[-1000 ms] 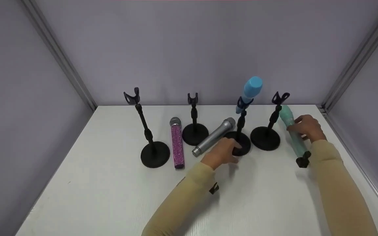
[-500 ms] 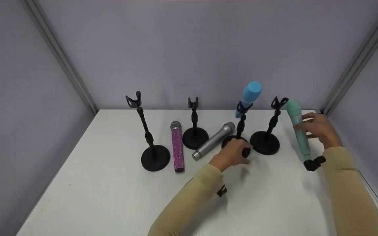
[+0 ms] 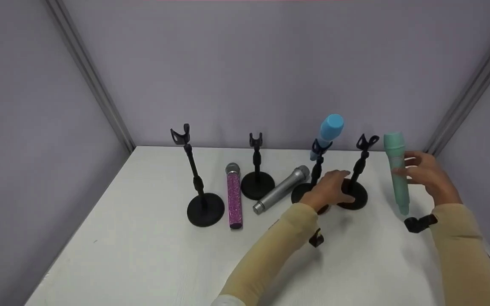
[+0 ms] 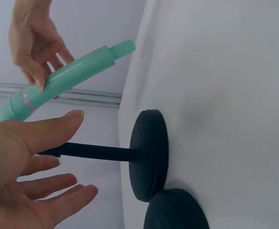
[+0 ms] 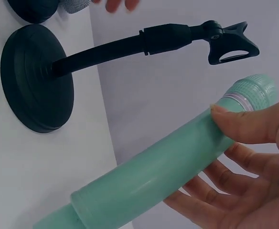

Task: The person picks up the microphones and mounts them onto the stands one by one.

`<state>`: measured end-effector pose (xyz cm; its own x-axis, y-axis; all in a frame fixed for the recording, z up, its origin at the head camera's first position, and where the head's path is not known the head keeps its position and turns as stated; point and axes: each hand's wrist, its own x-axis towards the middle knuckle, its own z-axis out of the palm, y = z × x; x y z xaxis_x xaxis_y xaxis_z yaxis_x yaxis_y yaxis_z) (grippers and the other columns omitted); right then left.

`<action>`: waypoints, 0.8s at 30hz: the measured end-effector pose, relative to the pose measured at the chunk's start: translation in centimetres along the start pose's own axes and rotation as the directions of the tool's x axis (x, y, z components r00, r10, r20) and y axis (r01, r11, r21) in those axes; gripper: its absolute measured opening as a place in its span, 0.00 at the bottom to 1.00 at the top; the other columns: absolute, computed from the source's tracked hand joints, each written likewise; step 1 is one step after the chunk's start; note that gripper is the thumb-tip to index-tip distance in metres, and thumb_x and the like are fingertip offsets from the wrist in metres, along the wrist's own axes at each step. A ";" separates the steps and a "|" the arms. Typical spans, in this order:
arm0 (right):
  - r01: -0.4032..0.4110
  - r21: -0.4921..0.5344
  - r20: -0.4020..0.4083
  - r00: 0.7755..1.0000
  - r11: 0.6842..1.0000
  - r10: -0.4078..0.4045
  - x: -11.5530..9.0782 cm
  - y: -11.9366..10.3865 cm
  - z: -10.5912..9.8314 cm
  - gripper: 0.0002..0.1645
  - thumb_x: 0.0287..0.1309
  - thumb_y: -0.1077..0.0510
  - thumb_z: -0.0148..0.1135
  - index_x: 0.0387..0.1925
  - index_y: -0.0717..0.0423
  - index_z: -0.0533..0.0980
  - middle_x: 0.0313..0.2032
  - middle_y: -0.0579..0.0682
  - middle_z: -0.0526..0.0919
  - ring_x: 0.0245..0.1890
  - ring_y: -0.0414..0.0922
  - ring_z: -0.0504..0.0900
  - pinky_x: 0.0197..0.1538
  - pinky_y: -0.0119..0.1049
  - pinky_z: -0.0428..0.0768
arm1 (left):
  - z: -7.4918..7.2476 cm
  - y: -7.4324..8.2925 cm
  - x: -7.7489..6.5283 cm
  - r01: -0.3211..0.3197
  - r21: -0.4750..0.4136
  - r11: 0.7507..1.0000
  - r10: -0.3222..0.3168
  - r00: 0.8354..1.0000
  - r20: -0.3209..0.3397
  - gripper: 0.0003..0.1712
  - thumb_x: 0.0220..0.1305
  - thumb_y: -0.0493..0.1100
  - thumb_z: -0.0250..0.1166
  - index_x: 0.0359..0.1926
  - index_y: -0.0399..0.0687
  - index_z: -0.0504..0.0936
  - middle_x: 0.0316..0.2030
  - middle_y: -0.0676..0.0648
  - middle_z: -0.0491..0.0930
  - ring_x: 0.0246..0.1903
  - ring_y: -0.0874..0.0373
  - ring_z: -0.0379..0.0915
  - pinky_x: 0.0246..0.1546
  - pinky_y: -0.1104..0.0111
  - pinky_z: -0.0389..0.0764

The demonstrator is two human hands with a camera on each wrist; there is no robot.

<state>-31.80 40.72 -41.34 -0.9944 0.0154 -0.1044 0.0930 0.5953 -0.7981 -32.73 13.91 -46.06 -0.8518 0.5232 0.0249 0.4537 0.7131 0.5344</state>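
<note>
- Fingers of the right hand [image 3: 432, 176] pinch the mint-green microphone [image 3: 400, 189] just below its head, thumb on one side, fingertips on the other.
- Microphone's place: right end of the white table [image 3: 143, 255], to the left of the right hand as the person sees it. Its long axis stands steep, head up and narrow tail down; whether the tail touches the tabletop is hard to tell.
- Key relation: the unfilled clip [image 5: 225, 43] of the rightmost black stand [image 3: 359, 167] lies to the left of the microphone's head, near it, with a gap between.
- Left hand [image 3: 329, 187]: thumb and fingers spread in a loose curve, holding nothing. It looks the nearer hand to that stand's post, apart from it.
- Farther left: a blue microphone [image 3: 331, 128] sits tilted in the next stand [image 3: 317, 170]; a silver microphone [image 3: 285, 187] and a glittery purple microphone [image 3: 235, 199] lie on the table, near two other stands [image 3: 205, 211] with bare clips.
</note>
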 end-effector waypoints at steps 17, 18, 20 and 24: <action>0.069 -0.025 -0.027 0.997 0.997 -0.070 -1.4 -1.8 -0.3 0.47 0.70 0.51 0.64 0.76 0.71 0.53 0.70 0.73 0.63 0.66 0.65 0.68 0.43 0.24 0.77 | 4.3 -1.1 4.7 0.043 0.081 0.996 -0.044 0.999 0.014 0.25 0.62 0.50 0.76 0.56 0.50 0.80 0.52 0.54 0.82 0.53 0.64 0.78 0.55 0.75 0.78; 0.071 -0.029 -0.028 0.997 0.997 -0.072 -1.4 -1.9 -0.3 0.47 0.70 0.51 0.64 0.76 0.71 0.53 0.70 0.73 0.63 0.66 0.64 0.68 0.43 0.24 0.76 | 4.4 -1.2 4.8 0.050 0.080 0.996 -0.051 0.999 0.013 0.25 0.62 0.50 0.76 0.57 0.51 0.80 0.53 0.54 0.82 0.54 0.64 0.77 0.56 0.74 0.78; 0.075 -0.036 -0.032 0.997 0.997 -0.076 -1.6 -2.0 -0.4 0.47 0.70 0.51 0.64 0.76 0.71 0.54 0.70 0.73 0.63 0.66 0.65 0.68 0.43 0.23 0.76 | 4.5 -1.2 4.9 0.066 0.076 0.995 -0.067 0.998 0.013 0.26 0.62 0.52 0.75 0.58 0.52 0.80 0.55 0.54 0.82 0.56 0.64 0.77 0.59 0.74 0.77; 0.081 -0.048 -0.041 0.996 0.996 -0.083 -1.8 -2.2 -0.5 0.46 0.70 0.51 0.64 0.76 0.71 0.54 0.69 0.73 0.64 0.65 0.64 0.69 0.42 0.21 0.76 | 4.5 -1.3 5.3 0.101 0.053 0.993 -0.102 0.995 0.011 0.25 0.65 0.52 0.73 0.61 0.54 0.81 0.59 0.55 0.81 0.61 0.63 0.75 0.65 0.72 0.74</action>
<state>-30.19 39.76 -39.10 -0.9999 -0.0010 -0.0136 0.0099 0.6321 -0.7748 -36.67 17.89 -50.43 -0.8905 0.4533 -0.0390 0.3788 0.7862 0.4883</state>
